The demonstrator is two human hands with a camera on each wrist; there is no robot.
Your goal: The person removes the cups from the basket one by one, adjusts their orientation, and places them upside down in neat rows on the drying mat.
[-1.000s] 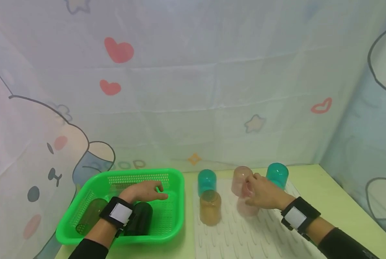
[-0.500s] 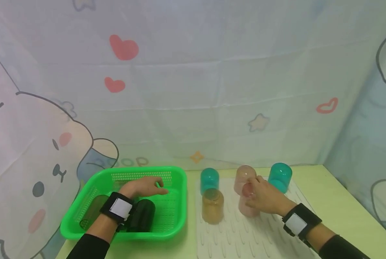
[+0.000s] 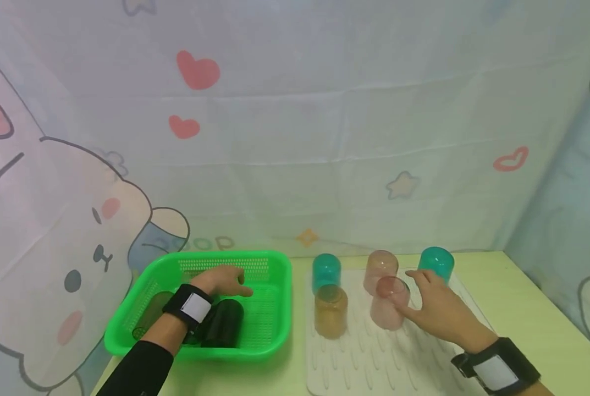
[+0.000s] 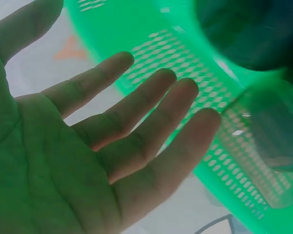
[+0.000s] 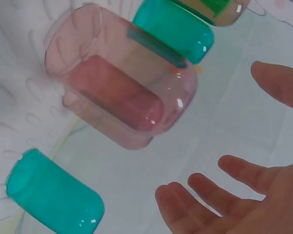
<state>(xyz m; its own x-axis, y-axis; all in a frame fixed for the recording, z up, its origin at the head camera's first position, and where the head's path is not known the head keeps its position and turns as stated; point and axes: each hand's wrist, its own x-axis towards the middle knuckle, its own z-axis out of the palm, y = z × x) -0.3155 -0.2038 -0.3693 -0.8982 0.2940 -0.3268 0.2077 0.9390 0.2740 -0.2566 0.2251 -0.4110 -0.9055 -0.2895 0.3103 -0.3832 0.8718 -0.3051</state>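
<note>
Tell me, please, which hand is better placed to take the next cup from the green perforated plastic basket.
Probably the left hand: it hangs empty over the basket, near a dark cylindrical cup. The right hand is over the textured white mat, beside a translucent pink cup.

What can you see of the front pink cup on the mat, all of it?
The front pink cup is see-through and glossy, with smooth walls and a rounded closed end; glass or plastic, I cannot tell. It stands upside down on the white ridged mat, right of the amber cup. Whether it touches the pink cup behind is unclear. The right hand is beside it, fingers clear of its wall.
</note>
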